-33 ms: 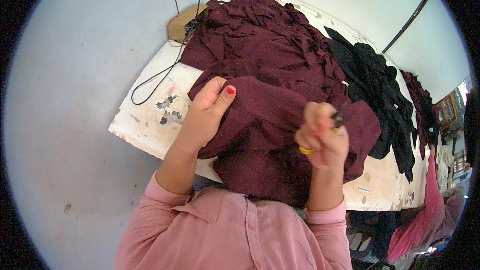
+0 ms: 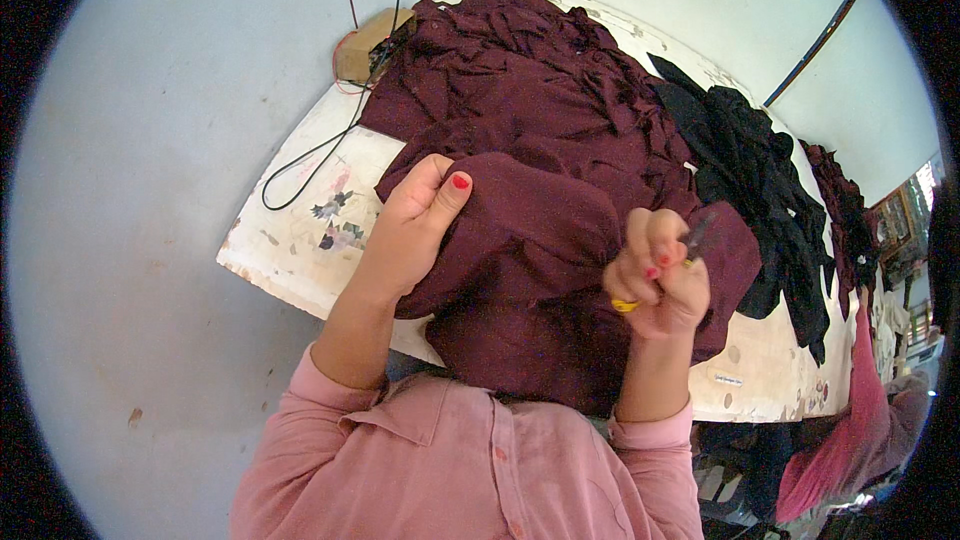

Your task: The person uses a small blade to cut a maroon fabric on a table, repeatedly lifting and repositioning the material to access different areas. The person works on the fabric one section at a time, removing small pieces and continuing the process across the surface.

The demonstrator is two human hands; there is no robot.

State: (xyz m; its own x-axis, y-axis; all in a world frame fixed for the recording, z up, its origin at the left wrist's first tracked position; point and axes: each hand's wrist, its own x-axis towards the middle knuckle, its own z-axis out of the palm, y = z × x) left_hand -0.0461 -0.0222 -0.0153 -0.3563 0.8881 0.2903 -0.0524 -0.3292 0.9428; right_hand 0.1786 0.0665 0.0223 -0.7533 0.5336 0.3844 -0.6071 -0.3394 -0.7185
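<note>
A maroon cloth garment point(image 2: 510, 270) hangs over the table's near edge in front of me. My left hand point(image 2: 420, 215) pinches its upper left edge between thumb and fingers. To the right, my right hand point(image 2: 660, 275) is closed around small thread snips point(image 2: 697, 233), with dark blades pointing up and right and a yellow handle end showing below the fingers. The blades are blurred. Behind the held piece lies a large heap of maroon garments point(image 2: 520, 65).
Black garments point(image 2: 765, 165) lie right of the heap on the worn white table point(image 2: 280, 265). At the back left sits a brown box point(image 2: 365, 45) with a black cable point(image 2: 325, 145). Another person's pink sleeve point(image 2: 850, 430) shows at the far right, near more maroon cloth point(image 2: 840, 205).
My right hand with the snips has shifted slightly right, and the cloth fold beside it has moved a little. My left hand keeps its grip in the same place.
</note>
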